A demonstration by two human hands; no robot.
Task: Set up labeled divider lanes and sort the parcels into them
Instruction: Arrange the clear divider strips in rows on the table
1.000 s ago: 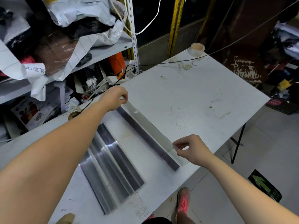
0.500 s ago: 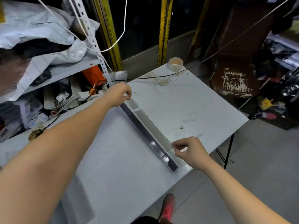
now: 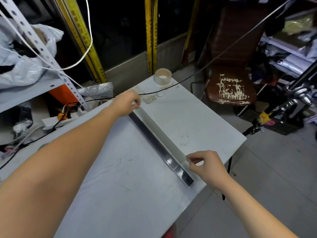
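Near the table's [image 3: 120, 194] front edge, your right hand [image 3: 205, 166] pinches the clear divider strip's [image 3: 159, 143] near end between thumb and forefinger. At the strip's far end, your left hand's [image 3: 126, 103] curled fingers pinch it too, probably to square the lane. A tape roll [image 3: 163, 76] sits at the far corner.

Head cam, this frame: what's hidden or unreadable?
All head view:
- Far end of the divider strip: covered by the left hand.
- Right hand grip: pinches the strip's near end; the clear edge there is too faint to trace.
- Printing on the yellow posts: blurred.
- Table, near-left part: behind the left forearm, cut by the frame edge.
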